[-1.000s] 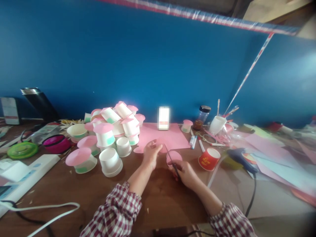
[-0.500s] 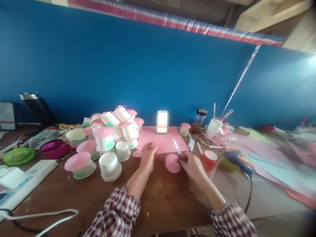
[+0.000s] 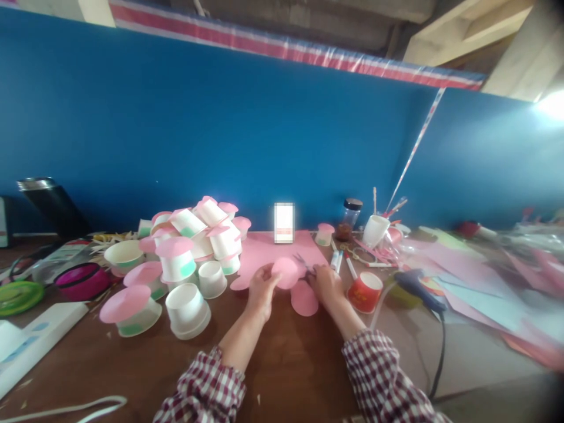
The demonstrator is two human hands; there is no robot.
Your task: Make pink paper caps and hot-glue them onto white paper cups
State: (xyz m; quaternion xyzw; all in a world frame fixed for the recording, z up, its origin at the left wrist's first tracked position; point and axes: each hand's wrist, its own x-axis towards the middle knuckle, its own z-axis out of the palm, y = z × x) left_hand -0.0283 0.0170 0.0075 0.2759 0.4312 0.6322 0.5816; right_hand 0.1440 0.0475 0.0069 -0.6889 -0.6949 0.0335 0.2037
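Observation:
Between thumb and fingers, my left hand (image 3: 261, 291) pinches a round pink paper disc (image 3: 285, 272), raised a little above the table. My right hand (image 3: 326, 285) is closed on a pair of scissors (image 3: 303, 262), whose blades look parted and point up and left, close to the disc's right edge. Below the blades, another pink paper piece (image 3: 304, 298) with a rounded outline lies on the brown table. Behind both hands a large pink sheet (image 3: 259, 247) is spread flat.
On the left, white paper cups topped with pink discs (image 3: 176, 252) form a pile. To the right stand a red paper cup (image 3: 366, 292), markers (image 3: 337, 261), a glue gun (image 3: 420, 288) and a white cup of sticks (image 3: 376, 230). A power strip (image 3: 39, 346) lies at far left.
My left hand now shows a pink disc in its pinch. The scissors have moved left toward it, and their blades look parted now. The camera view has shifted slightly.

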